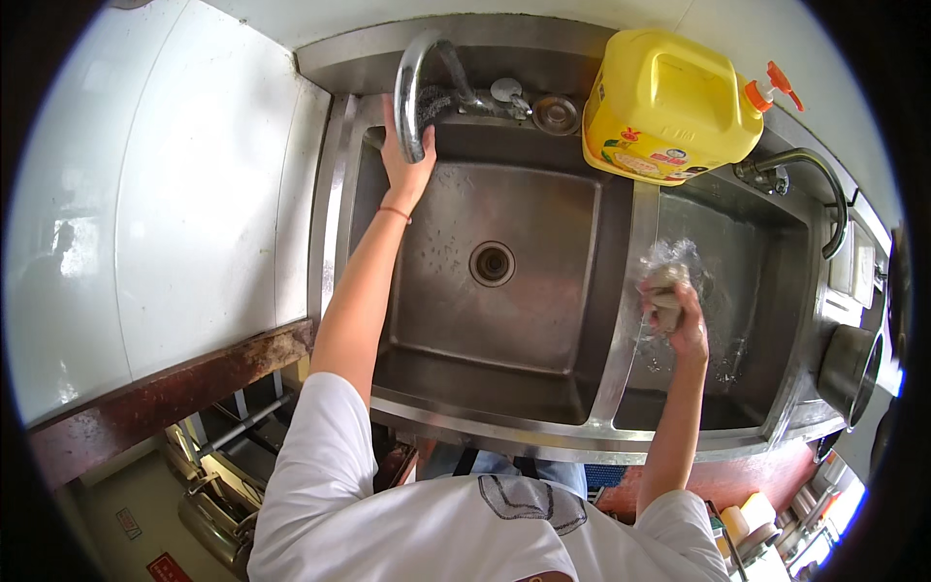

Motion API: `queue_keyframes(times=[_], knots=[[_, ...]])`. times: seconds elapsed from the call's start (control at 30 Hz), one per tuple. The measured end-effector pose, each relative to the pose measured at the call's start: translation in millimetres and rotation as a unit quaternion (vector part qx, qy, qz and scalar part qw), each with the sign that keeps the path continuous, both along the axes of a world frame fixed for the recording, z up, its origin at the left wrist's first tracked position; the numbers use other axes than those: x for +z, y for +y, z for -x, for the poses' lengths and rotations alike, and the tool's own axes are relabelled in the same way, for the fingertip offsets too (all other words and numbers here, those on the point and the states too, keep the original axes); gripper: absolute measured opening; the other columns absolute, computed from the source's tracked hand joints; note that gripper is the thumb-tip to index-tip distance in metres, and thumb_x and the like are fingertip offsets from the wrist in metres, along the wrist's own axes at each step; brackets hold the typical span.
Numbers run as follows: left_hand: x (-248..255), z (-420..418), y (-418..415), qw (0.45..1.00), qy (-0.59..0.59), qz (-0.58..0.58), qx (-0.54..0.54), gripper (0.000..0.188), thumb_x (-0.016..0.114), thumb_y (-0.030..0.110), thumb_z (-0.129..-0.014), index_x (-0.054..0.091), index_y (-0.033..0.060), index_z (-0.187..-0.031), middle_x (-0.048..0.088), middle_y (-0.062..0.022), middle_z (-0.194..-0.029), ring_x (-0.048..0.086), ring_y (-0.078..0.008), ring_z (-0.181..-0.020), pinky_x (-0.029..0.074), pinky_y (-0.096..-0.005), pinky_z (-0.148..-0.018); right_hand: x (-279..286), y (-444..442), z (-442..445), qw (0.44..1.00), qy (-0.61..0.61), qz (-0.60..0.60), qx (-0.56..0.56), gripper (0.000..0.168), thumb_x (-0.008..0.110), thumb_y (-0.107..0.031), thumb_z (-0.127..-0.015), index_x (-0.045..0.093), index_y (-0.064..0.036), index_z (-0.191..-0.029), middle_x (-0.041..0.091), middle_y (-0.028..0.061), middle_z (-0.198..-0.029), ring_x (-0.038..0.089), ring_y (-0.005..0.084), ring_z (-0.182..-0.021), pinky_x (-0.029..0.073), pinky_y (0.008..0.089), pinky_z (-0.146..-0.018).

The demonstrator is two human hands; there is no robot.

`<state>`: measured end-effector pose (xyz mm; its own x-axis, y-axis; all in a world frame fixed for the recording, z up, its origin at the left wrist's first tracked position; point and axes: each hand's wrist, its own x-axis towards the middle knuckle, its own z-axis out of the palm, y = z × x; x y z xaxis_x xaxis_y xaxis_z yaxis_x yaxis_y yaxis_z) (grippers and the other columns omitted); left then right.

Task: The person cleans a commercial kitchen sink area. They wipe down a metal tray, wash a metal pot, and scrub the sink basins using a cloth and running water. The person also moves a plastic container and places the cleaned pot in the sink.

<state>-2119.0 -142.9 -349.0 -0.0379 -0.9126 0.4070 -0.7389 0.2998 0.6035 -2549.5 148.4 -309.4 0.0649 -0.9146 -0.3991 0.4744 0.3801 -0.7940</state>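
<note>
My left hand (409, 166) reaches to the back left corner of the large steel basin (502, 335), behind the spout of a chrome faucet (411, 94). Its thumb and a finger show apart on either side of the spout. Close to the fingertips is a dark mesh scouring pad (434, 104); the spout hides whether I touch it. Over the smaller right basin (756, 305), my right hand (687, 320) grips a bunched grey-beige cloth (668, 291). Water splashes around the cloth, next to the divider (618, 349) between the basins.
A large yellow detergent jug (662, 109) with an orange pump (778, 87) stands at the back, over the divider. A round metal strainer (556, 114) lies left of it. A second faucet (814, 164) arches at right, and a metal pot (847, 375) sits beyond the right rim.
</note>
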Motion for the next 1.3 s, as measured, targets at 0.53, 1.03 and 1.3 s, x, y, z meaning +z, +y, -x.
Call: queue_keyframes(times=[0.53, 1.03, 1.3], knots=[[-19.7, -92.1, 302.2, 0.879, 0.356, -0.308, 0.075, 0.042, 0.056, 0.008, -0.099, 0.048, -0.0025, -0.139, 0.053, -0.009, -0.139, 0.053, -0.0054, -0.094, 0.044, -0.0201, -0.079, -233.1, 95.0, -316.7, 0.675, 0.455, 0.365, 0.451, 0.038, 0.067, -0.009, -0.082, 0.062, -0.011, -0.12, 0.054, 0.0152, -0.121, 0.053, 0.0359, -0.107, 0.047, 0.0407, -0.093], [14.3, -111.1, 346.8, 0.802, 0.443, -0.381, 0.127, 0.032, 0.055, 0.005, -0.099, 0.054, -0.0031, -0.13, 0.059, -0.0149, -0.133, 0.053, -0.021, -0.127, 0.038, -0.0333, -0.11, -295.2, -77.5, -469.2, 0.639, 0.649, 0.329, 0.248, 0.032, 0.057, -0.02, -0.088, 0.061, -0.016, -0.119, 0.058, 0.0165, -0.113, 0.054, 0.0326, -0.107, 0.045, 0.0448, -0.086], [12.2, -111.8, 356.3, 0.802, 0.454, -0.37, 0.117, 0.031, 0.054, 0.0, -0.098, 0.054, -0.0043, -0.128, 0.06, -0.0167, -0.13, 0.055, -0.0227, -0.126, 0.039, -0.0319, -0.109, -282.6, -87.4, -403.2, 0.679, 0.725, 0.112, 0.024, 0.016, 0.063, -0.015, -0.092, 0.062, -0.014, -0.107, 0.06, 0.0156, -0.092, 0.062, 0.0352, -0.081, 0.049, 0.0477, -0.07]])
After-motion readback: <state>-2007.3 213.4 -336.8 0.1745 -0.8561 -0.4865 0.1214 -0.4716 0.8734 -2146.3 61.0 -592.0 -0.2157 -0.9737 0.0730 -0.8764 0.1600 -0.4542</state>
